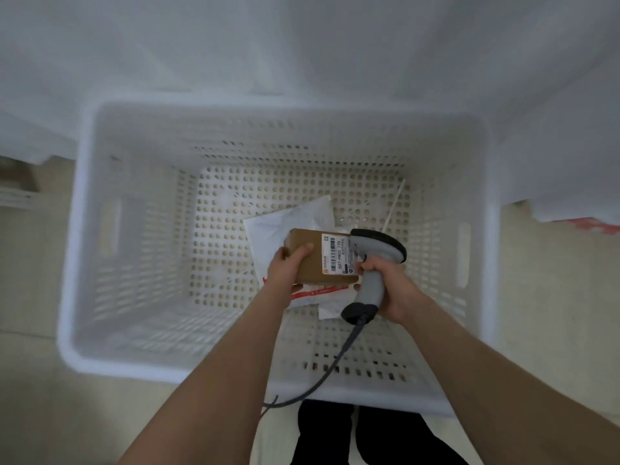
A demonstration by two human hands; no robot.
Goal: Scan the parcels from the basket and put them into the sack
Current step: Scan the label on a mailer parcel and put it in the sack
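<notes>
Left hand (284,268) holds the box (310,263), right hand (394,292) holds the scanner (382,245) at its label (335,255); next, lift it from the basket (80,229).

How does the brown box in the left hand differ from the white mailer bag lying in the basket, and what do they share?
The brown box is stiff cardboard with square edges; the white mailer bag is soft and wrinkled. The left hand grips the box, while the bag lies on the basket floor. The box shows a barcode label; the bag's visible part shows none. Both are parcels.
</notes>
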